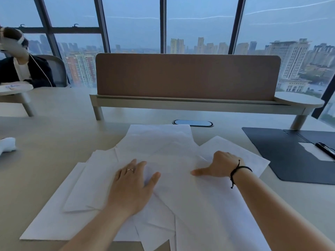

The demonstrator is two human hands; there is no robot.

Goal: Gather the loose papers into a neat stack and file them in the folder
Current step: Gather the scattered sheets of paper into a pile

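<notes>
Several loose white papers point(163, 142) lie spread and overlapping on the beige desk point(45, 151) in front of me, at crooked angles. My left hand point(132, 185) rests flat on the sheets, fingers apart, a ring on one finger. My right hand point(221, 165) presses on the papers to the right, thumb stretched out toward the left, fingers curled over the sheet; a black cord is around its wrist. An open dark folder point(282, 156) lies on the desk at the right, with a white sheet point(315, 151) and a black pen point(325, 148) inside.
A brown divider screen point(186, 77) on a raised shelf crosses the desk's far side, with a cable port point(193, 122) below it. A white object point(7, 144) lies at the left edge. Another person point(20, 66) sits at the far left.
</notes>
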